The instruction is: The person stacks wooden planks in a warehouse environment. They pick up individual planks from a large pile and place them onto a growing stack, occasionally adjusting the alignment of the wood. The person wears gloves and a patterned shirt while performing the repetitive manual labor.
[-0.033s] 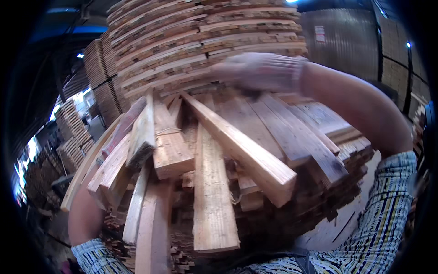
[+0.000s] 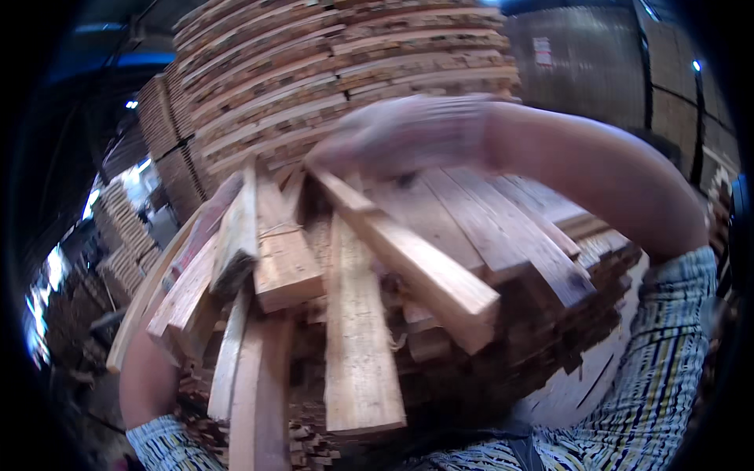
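My right hand [image 2: 404, 137], in a pale knitted glove, reaches across the pile and is smeared by motion. Its fingers come down at the far end of a slanting light wooden batten [image 2: 416, 263], where it seems to touch; whether they close round it is too blurred to tell. Along the left side, my left hand [image 2: 206, 224], in a reddish-white glove, lies against several boards, among them a grey-edged board [image 2: 236, 235] and a thick block-like board [image 2: 287, 267]. Boards cover its fingers, and its forearm passes behind their near ends. A flat board [image 2: 363, 353] points toward me.
Darker boards [image 2: 503, 224] lie side by side on the right of the pile. A tall stack of layered timber [image 2: 345, 71] rises right behind it. More stacks [image 2: 165, 118] stand at left, and a grey sheet-like wall [image 2: 585, 71] at back right.
My right hand has moved left, onto the far end of the slanting batten. The whole view has shifted slightly; my left hand stays by the same boards.
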`<state>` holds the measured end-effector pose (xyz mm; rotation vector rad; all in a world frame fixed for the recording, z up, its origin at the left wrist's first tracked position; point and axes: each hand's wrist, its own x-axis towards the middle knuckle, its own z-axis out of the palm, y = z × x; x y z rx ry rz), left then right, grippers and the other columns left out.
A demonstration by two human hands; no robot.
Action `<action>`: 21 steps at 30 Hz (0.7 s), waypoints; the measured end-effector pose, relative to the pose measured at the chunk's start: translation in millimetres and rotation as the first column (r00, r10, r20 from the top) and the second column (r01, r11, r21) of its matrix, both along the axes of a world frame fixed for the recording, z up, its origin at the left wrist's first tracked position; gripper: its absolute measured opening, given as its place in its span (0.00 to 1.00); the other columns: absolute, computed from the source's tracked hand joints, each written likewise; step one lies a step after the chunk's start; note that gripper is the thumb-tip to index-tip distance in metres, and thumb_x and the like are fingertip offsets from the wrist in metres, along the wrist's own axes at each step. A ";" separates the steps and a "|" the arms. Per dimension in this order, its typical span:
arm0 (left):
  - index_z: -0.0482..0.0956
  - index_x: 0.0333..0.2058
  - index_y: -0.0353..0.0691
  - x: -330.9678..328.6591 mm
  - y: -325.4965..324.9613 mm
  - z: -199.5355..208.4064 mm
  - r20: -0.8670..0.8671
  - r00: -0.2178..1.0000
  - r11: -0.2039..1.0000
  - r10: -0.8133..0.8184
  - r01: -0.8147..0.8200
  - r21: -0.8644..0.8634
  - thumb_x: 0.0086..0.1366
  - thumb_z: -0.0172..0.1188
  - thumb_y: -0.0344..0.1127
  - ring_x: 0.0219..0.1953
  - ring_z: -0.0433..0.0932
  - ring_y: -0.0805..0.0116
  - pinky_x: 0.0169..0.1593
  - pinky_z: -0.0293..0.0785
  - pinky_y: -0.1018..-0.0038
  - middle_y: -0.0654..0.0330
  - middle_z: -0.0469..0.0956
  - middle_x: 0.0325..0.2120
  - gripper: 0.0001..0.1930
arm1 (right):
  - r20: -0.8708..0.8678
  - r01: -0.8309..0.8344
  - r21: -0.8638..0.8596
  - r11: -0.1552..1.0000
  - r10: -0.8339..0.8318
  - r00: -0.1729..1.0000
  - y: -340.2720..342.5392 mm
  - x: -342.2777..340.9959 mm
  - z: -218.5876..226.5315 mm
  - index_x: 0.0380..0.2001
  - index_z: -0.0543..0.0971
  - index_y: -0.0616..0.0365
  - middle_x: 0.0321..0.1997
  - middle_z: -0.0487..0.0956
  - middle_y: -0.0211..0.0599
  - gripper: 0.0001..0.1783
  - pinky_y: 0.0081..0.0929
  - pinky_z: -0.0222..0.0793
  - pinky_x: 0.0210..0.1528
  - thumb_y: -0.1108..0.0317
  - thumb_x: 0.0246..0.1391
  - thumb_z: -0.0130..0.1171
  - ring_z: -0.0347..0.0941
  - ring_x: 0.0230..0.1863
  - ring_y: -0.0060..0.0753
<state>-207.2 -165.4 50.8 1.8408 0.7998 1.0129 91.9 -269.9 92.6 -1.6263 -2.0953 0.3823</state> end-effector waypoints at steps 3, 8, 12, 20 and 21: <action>0.77 0.49 0.41 19.8 7.5 4.0 0.022 0.999 0.999 -0.041 0.041 0.028 0.63 0.62 0.59 0.36 0.80 0.64 0.43 0.79 0.68 0.55 0.80 0.42 0.28 | 0.925 -0.409 -0.129 0.903 0.259 0.279 32.2 -15.3 4.9 0.36 0.82 0.57 0.29 0.81 0.38 0.17 0.34 0.72 0.34 0.55 0.53 0.60 0.75 0.29 0.39; 0.77 0.49 0.41 14.9 13.4 -0.4 0.049 0.998 0.999 -0.031 0.030 0.023 0.63 0.62 0.59 0.36 0.80 0.63 0.44 0.79 0.67 0.55 0.80 0.42 0.28 | 0.716 -0.299 0.158 0.941 0.100 0.691 54.5 92.2 -1.6 0.39 0.81 0.61 0.42 0.81 0.45 0.17 0.38 0.70 0.50 0.59 0.51 0.61 0.77 0.44 0.46; 0.77 0.49 0.41 5.2 8.2 -3.8 0.036 0.999 1.000 0.012 -0.012 0.004 0.63 0.62 0.59 0.37 0.80 0.63 0.44 0.79 0.67 0.55 0.80 0.43 0.28 | 0.206 0.289 0.124 0.949 -0.310 0.928 -12.9 143.4 -21.8 0.57 0.76 0.60 0.53 0.80 0.46 0.30 0.35 0.68 0.60 0.63 0.49 0.58 0.75 0.55 0.41; 0.76 0.49 0.41 -5.2 0.2 -2.1 0.030 0.997 0.998 0.065 -0.065 -0.009 0.63 0.61 0.59 0.37 0.80 0.63 0.44 0.79 0.66 0.54 0.80 0.43 0.28 | 0.369 0.541 0.103 0.835 -0.537 0.759 -2.8 160.7 -88.5 0.57 0.74 0.58 0.56 0.77 0.54 0.28 0.43 0.65 0.62 0.50 0.64 0.43 0.73 0.57 0.55; 0.76 0.49 0.41 -4.9 -2.5 -1.3 0.036 0.998 0.998 0.060 -0.060 -0.008 0.63 0.61 0.59 0.37 0.80 0.62 0.44 0.79 0.66 0.54 0.80 0.43 0.28 | 0.376 0.536 0.129 0.834 -0.541 0.752 -3.7 160.7 -92.5 0.57 0.73 0.58 0.56 0.77 0.54 0.28 0.43 0.65 0.62 0.50 0.64 0.43 0.73 0.57 0.55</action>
